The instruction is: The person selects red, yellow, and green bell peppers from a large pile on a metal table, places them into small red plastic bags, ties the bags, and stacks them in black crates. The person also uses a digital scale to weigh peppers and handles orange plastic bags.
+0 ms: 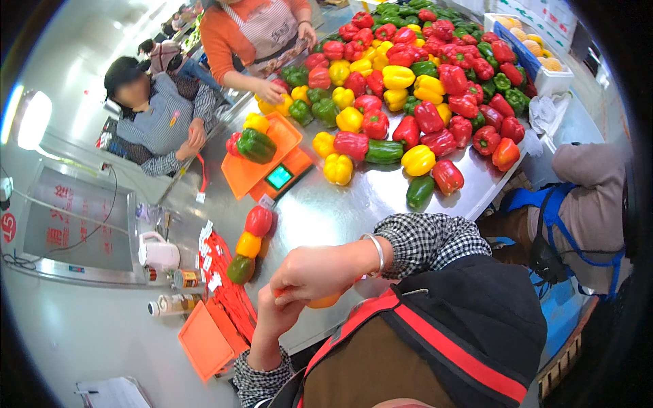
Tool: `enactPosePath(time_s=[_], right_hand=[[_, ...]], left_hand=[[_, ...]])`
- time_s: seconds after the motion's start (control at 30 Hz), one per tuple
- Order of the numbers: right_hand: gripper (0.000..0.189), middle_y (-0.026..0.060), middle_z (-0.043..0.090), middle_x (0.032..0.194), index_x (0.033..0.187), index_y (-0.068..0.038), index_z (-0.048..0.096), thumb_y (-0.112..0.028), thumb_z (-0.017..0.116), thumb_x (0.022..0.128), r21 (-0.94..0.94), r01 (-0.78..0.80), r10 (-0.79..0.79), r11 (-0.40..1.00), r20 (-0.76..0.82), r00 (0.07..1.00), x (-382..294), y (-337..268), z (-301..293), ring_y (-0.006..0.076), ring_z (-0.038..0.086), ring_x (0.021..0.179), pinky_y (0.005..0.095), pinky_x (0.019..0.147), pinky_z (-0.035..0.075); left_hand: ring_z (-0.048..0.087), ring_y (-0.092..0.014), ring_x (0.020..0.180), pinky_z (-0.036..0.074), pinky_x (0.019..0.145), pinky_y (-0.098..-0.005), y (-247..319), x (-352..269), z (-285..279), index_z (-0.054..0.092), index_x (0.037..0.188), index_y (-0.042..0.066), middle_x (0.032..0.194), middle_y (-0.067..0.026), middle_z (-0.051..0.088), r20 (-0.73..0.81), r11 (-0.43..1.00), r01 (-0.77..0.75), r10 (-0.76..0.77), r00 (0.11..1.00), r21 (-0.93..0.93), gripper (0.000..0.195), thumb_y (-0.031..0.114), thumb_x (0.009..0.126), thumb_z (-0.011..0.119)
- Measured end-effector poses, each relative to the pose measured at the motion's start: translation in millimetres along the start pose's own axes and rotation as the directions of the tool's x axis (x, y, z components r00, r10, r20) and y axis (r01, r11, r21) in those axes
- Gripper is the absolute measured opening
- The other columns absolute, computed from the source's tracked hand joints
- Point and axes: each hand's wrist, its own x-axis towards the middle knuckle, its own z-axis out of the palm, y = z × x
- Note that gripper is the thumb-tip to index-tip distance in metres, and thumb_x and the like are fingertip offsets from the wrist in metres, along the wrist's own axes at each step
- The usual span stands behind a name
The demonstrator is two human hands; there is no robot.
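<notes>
My right hand [324,270], with a silver bangle at the wrist, meets my left hand [280,308] above the near end of the metal table. Their fingers pinch together around a small red-orange thing, mostly hidden. Below my right hand shows part of a yellow-orange bell pepper [325,302]; whether it is held is unclear. Left of my hands, a red pepper [258,221], a yellow pepper [248,245] and a dark green pepper [241,269] stand in a row. Farther off, an orange scale [279,178] carries green, yellow and red peppers on its tray.
A large heap of bell peppers [398,76] covers the far table. Red strips with white tags [224,270] lie left of my hands, beside an orange tray [206,339], jars and a white jug [158,251]. Two people stand across the table; another is at right.
</notes>
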Motion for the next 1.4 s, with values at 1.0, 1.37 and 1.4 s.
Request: enactPosePath(time_s=[1.0, 1.37, 1.4], right_hand=[[0.029, 0.0157, 0.065, 0.077, 0.099, -0.009, 0.061, -0.029, 0.070, 0.080, -0.096, -0.226, 0.242, 0.969, 0.214, 0.946, -36, 1, -2, 0.0358, 0.064, 0.073, 0.0405, 0.062, 0.049], [0.016, 0.0134, 0.066, 0.079, 0.091, -0.006, 0.068, -0.013, 0.062, 0.078, -0.369, -0.007, 0.067, 0.929, 0.150, 0.986, -8, 19, -25, 0.0341, 0.063, 0.069, 0.0396, 0.061, 0.050], [0.014, 0.0127, 0.065, 0.077, 0.088, -0.006, 0.067, -0.014, 0.062, 0.077, -0.444, 0.037, 0.046, 0.895, 0.175, 0.983, -5, 19, -28, 0.0330, 0.064, 0.068, 0.0399, 0.059, 0.050]], left_hand=[[0.062, -0.017, 0.071, 0.052, 0.060, -0.0269, 50, 16, 6, 0.064, 0.094, -0.001, 0.091, -0.0117, 0.062, -0.213, 0.992, -0.122, 0.123, 0.969, 0.018, 0.019, -0.002, 0.077, 0.074], [0.056, -0.021, 0.111, 0.046, 0.092, -0.0352, -11, 18, 34, 0.051, 0.125, 0.002, 0.121, -0.0089, 0.057, 0.067, 0.843, 0.118, -0.098, 0.993, -0.526, 0.057, 0.018, 0.077, 0.077], [0.057, -0.022, 0.109, 0.047, 0.088, -0.0358, -8, 14, 45, 0.050, 0.125, 0.001, 0.121, -0.0106, 0.057, -0.083, 0.963, 0.133, -0.156, 0.984, -0.235, 0.057, 0.018, 0.078, 0.076]])
